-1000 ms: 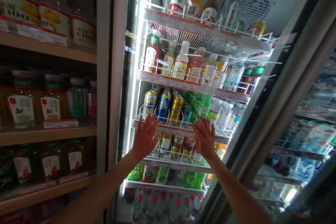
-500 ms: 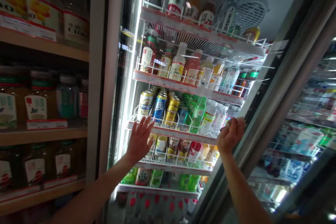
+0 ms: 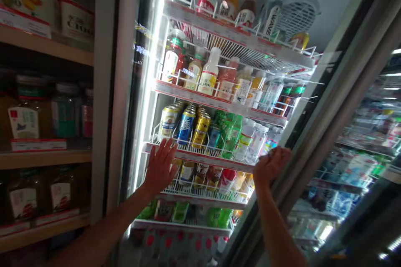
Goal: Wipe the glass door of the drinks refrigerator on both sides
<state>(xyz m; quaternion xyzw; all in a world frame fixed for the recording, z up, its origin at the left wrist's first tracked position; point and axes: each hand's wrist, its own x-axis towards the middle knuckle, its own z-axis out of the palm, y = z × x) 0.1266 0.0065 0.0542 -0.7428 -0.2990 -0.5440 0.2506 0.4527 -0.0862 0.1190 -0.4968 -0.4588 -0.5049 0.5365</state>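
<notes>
My left hand (image 3: 160,167) is raised with its fingers spread, in front of the lit drinks cooler's can shelf (image 3: 200,157). Nothing is held in it. Closest to its fingertips are a white-and-gold can (image 3: 167,123) and a blue can (image 3: 186,127), with a gold can (image 3: 201,131) beside them. My right hand (image 3: 271,166) is closed at the cooler's right side, near the dark door frame (image 3: 308,127). What its fingers hold is blurred and hidden. Whether glass lies between my hands and the shelves I cannot tell.
Green bottles (image 3: 232,133) and clear bottles (image 3: 246,139) share the can shelf. Juice bottles (image 3: 208,77) fill the shelf above. Wooden shelves (image 3: 46,158) with more bottles stand at left, beyond a grey post (image 3: 105,91). At right is another stocked area (image 3: 354,167).
The view has shifted slightly, so the cooler and shelves sit further left. My left hand keeps its spread pose. My right hand stays closed and appears slightly lower, near the door frame.
</notes>
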